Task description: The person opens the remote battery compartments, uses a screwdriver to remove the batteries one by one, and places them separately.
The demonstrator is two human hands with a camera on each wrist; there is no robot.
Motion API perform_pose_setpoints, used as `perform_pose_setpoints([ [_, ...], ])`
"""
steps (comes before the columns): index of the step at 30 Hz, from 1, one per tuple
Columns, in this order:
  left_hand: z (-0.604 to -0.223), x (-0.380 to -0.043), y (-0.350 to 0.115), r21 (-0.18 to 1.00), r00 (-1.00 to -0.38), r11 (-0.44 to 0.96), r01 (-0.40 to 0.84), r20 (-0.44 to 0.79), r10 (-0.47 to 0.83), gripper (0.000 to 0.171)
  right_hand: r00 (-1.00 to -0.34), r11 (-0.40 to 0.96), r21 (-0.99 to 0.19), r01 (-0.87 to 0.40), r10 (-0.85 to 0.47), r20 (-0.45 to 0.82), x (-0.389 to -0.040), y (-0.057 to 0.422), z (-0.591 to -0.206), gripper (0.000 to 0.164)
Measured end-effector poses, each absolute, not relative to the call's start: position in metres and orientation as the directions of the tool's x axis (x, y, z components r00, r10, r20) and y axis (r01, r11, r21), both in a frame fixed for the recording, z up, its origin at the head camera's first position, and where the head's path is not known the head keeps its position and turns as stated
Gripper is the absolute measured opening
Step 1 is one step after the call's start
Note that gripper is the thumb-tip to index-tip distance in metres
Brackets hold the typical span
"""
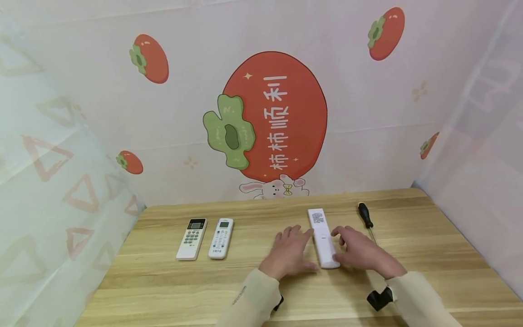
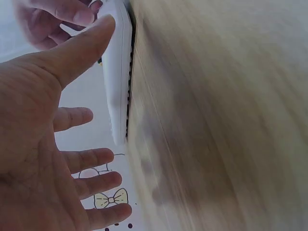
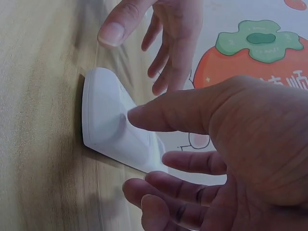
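A white remote control [image 1: 323, 238] lies back side up on the wooden table, with a printed label on its far end. My left hand [image 1: 288, 252] is at its left side, fingers spread and holding nothing. In the left wrist view the left thumb [image 2: 91, 45] reaches close to the remote's edge; contact cannot be told. My right hand [image 1: 361, 250] is at the right side, fingers loosely bent. The right thumb [image 3: 163, 113] appears over the remote's near end [image 3: 108, 113] in the right wrist view; whether it touches is unclear.
Two more white remotes, one with a dark top [image 1: 192, 239] and a slimmer one [image 1: 221, 238], lie face up on the left. A black-handled screwdriver [image 1: 365, 215] lies right of the hands. A printed cloth [image 1: 184, 113] hangs behind the wooden table [image 1: 163, 290].
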State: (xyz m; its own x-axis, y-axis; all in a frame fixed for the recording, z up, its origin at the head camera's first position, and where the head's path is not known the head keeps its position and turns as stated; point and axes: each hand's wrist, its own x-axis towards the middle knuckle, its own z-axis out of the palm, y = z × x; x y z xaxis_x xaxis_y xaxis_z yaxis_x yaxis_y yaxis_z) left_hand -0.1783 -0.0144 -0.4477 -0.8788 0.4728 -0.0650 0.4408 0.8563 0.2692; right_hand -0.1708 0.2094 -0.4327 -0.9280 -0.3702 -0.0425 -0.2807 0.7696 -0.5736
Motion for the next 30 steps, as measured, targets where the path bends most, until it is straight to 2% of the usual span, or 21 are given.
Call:
perform_pose_setpoints([
  [4,-0.448,-0.180,-0.009,0.269,-0.876,0.858,0.438,-0.088,0.475,0.097,-0.908,0.739,-0.596,-0.314,-0.417,-0.038,-0.170,0.212,-0.431,0.058],
  [18,-0.453,-0.188,-0.001,0.193,-0.877,0.885,0.423,-0.159,0.454,0.094,-0.887,0.719,-0.617,-0.320,-0.456,-0.072,-0.172,0.214,-0.426,0.071],
  [30,-0.454,-0.189,0.001,0.217,-0.879,0.889,0.403,-0.181,0.442,0.092,-0.873,0.766,-0.516,-0.384,-0.483,-0.067,-0.188,0.209,-0.423,0.070],
])
